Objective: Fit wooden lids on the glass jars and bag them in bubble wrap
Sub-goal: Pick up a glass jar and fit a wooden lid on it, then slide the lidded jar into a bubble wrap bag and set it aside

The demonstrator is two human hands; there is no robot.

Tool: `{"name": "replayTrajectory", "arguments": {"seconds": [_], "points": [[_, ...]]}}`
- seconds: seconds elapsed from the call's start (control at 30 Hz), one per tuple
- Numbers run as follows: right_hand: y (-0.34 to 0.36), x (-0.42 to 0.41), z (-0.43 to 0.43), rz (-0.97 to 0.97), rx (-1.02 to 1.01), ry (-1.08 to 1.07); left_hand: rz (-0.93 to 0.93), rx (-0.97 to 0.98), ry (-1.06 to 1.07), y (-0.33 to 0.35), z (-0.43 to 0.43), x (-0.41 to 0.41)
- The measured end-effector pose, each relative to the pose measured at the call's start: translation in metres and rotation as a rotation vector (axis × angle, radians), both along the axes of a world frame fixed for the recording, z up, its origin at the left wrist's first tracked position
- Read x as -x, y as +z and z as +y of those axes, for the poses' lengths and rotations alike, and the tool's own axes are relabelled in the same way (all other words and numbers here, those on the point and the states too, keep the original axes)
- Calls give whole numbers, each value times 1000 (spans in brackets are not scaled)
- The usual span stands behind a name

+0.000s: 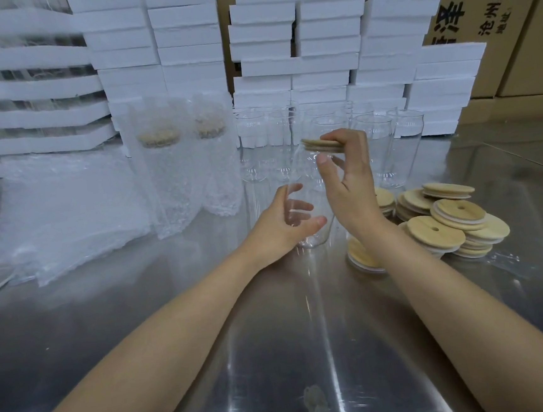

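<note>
Centre, near: left hand [282,228] curled round lower body of glass jar [314,236], jar tilted on steel table [276,353]. Right hand [350,182] pinches wooden lid [319,144] by its edge at jar mouth, lid slightly tilted; whether seated, cannot tell. Right: loose lid pile [445,220]. Far centre: empty jars [372,137]. Left: two bagged jars [169,182], flat bubble-wrap bags [67,210].
</note>
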State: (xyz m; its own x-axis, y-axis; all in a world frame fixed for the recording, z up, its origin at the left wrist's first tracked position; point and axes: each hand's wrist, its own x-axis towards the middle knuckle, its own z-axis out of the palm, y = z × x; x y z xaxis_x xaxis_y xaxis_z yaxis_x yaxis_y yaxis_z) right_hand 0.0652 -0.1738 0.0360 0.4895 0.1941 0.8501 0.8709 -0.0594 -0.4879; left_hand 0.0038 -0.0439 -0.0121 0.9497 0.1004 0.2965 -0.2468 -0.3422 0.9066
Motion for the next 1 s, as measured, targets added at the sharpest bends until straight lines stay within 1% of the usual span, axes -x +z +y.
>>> {"name": "replayTrajectory", "arguments": {"seconds": [0.07,0.17,0.3,0.4,0.47,0.57,0.6,0.63,0.7,0.73,0.77,0.8,0.83,0.87,0.93,0.97,1.0], "points": [[1,4,5,-106,0,24,6,-13,0,0,3,-1],[-3,11,18,-150,-15,-1,17,-35,31,-2,3,0],[-8,12,20,-131,-31,-60,9,-94,99,-6,0,-2],[-8,14,19,-85,-45,-4,19,-135,82,-5,2,-1],[-13,14,16,-40,-35,46,-17,-231,81,-3,4,3],[-18,11,8,7,38,91,-116,-340,81,17,20,19],[-20,12,7,29,63,104,-185,-388,167,24,31,25],[-22,12,7,49,90,114,-285,-466,337,31,44,31],[-26,11,10,58,137,106,-460,-613,804,46,70,44],[-27,11,11,58,154,99,-499,-631,1020,53,82,52],[-28,11,13,63,165,96,-499,-646,1174,58,94,58],[-29,11,14,70,171,97,-434,-685,1278,61,107,63],[-30,11,15,75,176,97,-305,-745,1336,60,121,68],[-30,13,17,76,179,96,-114,-788,1367,58,133,73],[-31,15,18,64,182,99,294,-775,1371,53,152,83],[-31,15,19,58,181,103,427,-759,1362,50,157,87],[-31,16,19,56,182,106,497,-758,1347,47,161,90]]}}
